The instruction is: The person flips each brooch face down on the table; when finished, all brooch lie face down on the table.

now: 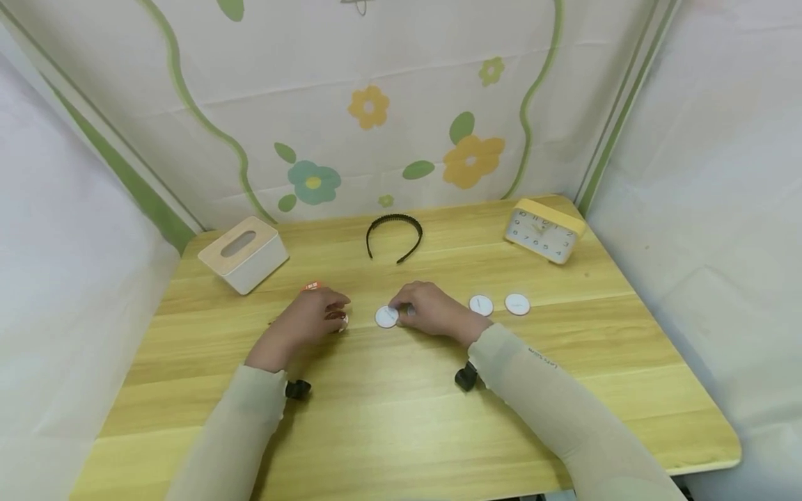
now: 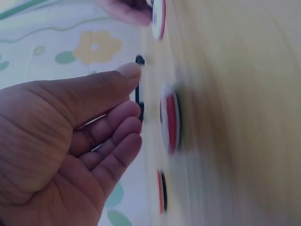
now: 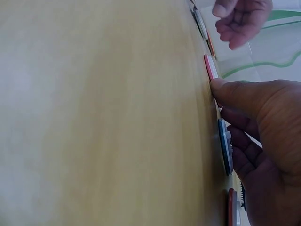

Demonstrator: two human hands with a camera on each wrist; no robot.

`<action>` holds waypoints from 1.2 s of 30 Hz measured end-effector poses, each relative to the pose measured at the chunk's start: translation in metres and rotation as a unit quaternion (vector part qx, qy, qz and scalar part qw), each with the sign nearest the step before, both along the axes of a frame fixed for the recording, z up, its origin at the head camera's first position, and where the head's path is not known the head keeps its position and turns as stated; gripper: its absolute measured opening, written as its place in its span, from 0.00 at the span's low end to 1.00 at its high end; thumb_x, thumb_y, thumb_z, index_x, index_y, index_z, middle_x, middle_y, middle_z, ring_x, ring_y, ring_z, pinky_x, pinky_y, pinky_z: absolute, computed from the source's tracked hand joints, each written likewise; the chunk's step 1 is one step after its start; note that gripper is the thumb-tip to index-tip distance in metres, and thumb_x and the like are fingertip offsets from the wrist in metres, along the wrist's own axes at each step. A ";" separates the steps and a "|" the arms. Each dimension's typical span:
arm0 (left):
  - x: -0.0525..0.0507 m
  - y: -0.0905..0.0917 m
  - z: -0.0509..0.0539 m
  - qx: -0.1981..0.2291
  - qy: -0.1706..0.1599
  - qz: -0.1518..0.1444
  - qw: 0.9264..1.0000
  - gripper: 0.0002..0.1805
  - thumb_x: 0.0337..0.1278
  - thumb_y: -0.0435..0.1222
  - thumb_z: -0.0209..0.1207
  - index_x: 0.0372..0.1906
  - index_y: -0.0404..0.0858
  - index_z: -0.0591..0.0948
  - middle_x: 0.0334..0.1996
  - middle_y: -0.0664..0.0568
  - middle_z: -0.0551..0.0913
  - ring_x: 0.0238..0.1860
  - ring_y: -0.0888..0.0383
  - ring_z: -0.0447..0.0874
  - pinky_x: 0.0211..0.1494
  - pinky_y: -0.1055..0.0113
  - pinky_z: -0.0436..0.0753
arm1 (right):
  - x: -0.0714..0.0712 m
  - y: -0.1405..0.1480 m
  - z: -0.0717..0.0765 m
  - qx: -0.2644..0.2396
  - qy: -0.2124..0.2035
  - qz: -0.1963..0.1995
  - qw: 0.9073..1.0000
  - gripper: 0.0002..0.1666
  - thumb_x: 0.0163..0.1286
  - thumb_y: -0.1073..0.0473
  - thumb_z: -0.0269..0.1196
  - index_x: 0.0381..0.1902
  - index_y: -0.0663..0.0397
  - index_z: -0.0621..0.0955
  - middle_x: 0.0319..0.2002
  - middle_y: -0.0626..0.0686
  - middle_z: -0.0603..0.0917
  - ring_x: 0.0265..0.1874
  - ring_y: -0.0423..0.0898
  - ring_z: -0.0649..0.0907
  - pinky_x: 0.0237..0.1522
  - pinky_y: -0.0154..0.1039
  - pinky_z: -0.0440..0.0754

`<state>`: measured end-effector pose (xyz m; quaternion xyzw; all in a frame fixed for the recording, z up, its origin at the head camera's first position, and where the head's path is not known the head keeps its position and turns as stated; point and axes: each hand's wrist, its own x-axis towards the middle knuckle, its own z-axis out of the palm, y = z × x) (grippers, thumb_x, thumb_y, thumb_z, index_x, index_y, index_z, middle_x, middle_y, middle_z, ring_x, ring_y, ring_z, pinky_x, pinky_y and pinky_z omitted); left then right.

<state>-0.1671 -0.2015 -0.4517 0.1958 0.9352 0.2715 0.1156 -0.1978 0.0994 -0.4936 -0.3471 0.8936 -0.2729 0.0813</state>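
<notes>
My right hand [image 1: 429, 309] pinches the edge of a white round badge [image 1: 386, 316] with a red rim, thumb and fingers at its right side. Beside that hand's fingers, the right wrist view shows a blue-rimmed badge [image 3: 225, 146] with a pin fitting on its back. My left hand [image 1: 307, 320] hovers over a red and white badge [image 2: 171, 121], its fingers loosely bent and holding nothing. Just beyond the left hand lies an orange-red flat piece [image 1: 312, 286], partly hidden by it. Two more white round badges, a nearer one [image 1: 481, 305] and a farther one [image 1: 517, 304], lie to the right.
A tissue box [image 1: 250, 257] with a wooden lid stands at the back left. A black headband [image 1: 395, 217] lies at the back middle. At the back right stands a yellow and white clock [image 1: 544, 231]. Fabric walls border the wooden table [image 1: 388, 431].
</notes>
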 end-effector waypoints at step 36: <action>0.004 -0.001 -0.017 0.001 -0.008 0.015 1.000 0.23 0.63 0.37 0.77 0.63 0.40 0.88 0.58 0.46 0.88 0.60 0.47 0.85 0.69 0.45 0.84 | 0.002 0.000 0.000 -0.006 -0.004 -0.006 1.000 0.20 0.75 0.55 0.73 0.62 0.49 0.89 0.59 0.49 0.89 0.63 0.50 0.85 0.72 0.50 0.81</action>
